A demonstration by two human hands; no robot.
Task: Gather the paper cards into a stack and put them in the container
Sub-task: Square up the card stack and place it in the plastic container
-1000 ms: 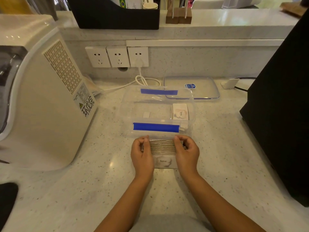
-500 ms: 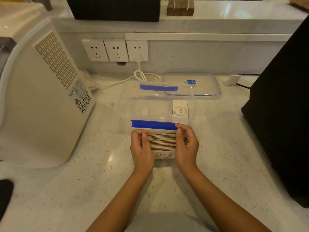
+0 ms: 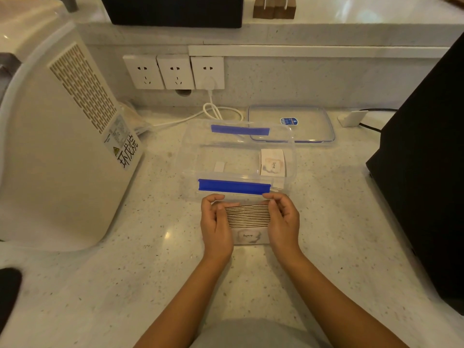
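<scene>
Between both hands, card stack [image 3: 247, 217] with front card [image 3: 248, 236] reading "love".

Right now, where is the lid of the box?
The clear lid lies flat at the back of the counter, just behind the open container and to its right, near the wall sockets.

single head-worn view, forward and down, close over the counter [image 3: 125, 285]
</scene>
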